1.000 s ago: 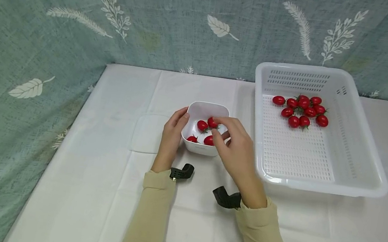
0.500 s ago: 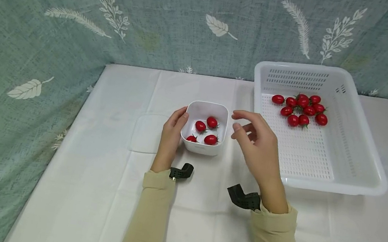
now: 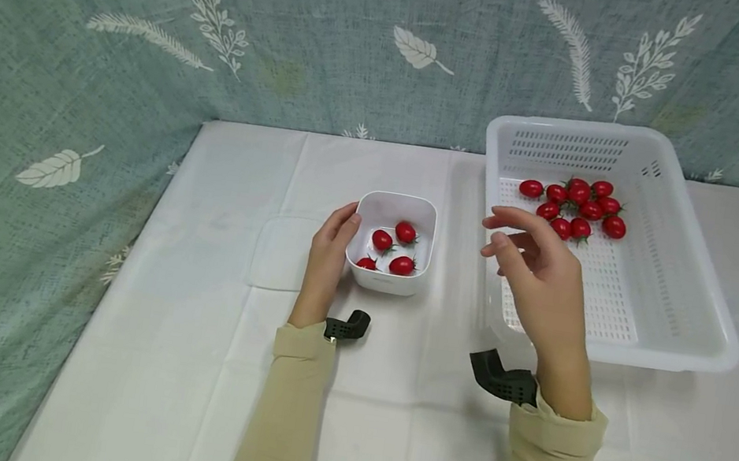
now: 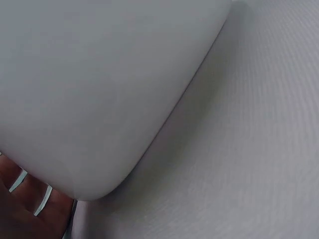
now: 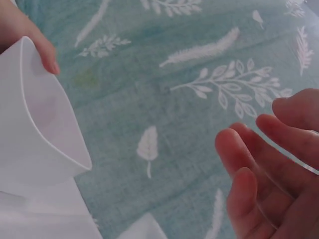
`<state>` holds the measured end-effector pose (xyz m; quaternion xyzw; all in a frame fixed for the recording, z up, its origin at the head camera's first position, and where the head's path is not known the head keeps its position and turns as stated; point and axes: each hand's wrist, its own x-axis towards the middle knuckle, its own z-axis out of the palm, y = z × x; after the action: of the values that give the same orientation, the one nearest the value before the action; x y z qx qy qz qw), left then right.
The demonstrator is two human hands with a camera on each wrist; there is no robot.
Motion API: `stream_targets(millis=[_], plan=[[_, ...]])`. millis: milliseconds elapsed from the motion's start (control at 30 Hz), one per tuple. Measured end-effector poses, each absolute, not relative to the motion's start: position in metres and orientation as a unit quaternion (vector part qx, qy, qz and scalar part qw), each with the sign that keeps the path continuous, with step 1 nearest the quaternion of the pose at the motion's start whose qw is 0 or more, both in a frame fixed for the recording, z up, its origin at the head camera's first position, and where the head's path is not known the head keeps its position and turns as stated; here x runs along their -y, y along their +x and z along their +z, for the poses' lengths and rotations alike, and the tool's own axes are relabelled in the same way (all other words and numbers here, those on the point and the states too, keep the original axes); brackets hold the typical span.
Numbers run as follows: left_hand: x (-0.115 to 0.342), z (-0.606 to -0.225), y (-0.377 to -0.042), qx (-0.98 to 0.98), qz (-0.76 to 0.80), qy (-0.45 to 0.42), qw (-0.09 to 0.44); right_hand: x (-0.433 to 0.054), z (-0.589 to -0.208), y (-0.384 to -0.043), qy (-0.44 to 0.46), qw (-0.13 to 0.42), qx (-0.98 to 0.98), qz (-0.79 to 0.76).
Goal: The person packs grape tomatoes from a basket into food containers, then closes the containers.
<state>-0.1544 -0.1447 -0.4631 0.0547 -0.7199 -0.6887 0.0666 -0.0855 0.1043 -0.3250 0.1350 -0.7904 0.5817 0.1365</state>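
Clearly, the head view tells most about where things are: a small white box (image 3: 384,284) stands on the white table (image 3: 177,369), with four red tomatoes (image 3: 402,266) in it. A person's left hand (image 3: 325,260) holds the box from its left side, fingers along the outer wall and thumb at the rim. Just beside that hand, and partly behind it, lies a flat pale square (image 3: 281,253).

The right hand (image 3: 543,288) hangs with fingers loosely bent, a small gap between thumb and forefinger, and nothing in its hold. From above it overlaps the left part of a white basket (image 3: 633,356), its fingertips toward the box; how high it is above the basket, that view cannot tell. More tomatoes lie clustered on the basket's floor, toward the back.

The right wrist view gives what the head view hides: the spread between the right fingertips, seen from the palm side, and the left thumb (image 5: 48,56) lying against the box's edge, with the leaf-patterned curtain (image 5: 114,114) behind. No tomato shows from that angle. The left wrist view takes in the box's smooth outer wall at close range, with fingers (image 4: 52,211) by its lower corner.
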Motion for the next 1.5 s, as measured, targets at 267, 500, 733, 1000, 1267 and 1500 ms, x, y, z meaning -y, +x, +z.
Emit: stream_targets(millis=[267, 500, 733, 1000, 1267, 1500], plan=[[0.146, -0.455, -0.151, 0.721, -0.688, 0.059, 0.067, -0.111, -0.322, -0.083, 0.144, 0.095, 0.787, 0.592], [0.148, -0.462, -0.154, 0.721, -0.686, 0.061, 0.074, -0.125, -0.344, -0.096, 0.136, 0.027, 0.825, 0.548], [0.142, -0.451, -0.150, 0.707, -0.702, 0.059, 0.055, -0.141, -0.347, -0.098, 0.082, -0.003, 0.849, 0.522], [0.141, -0.452, -0.148, 0.716, -0.694, 0.059, 0.048, -0.154, -0.343, -0.104, 0.045, 0.010, 0.879, 0.475], [0.144, -0.466, -0.157, 0.708, -0.701, 0.052, 0.067, -0.166, -0.338, -0.118, 0.054, 0.037, 0.897, 0.438], [0.146, -0.465, -0.156, 0.709, -0.700, 0.052, 0.067, -0.178, -0.343, -0.132, 0.042, 0.006, 0.906, 0.421]])
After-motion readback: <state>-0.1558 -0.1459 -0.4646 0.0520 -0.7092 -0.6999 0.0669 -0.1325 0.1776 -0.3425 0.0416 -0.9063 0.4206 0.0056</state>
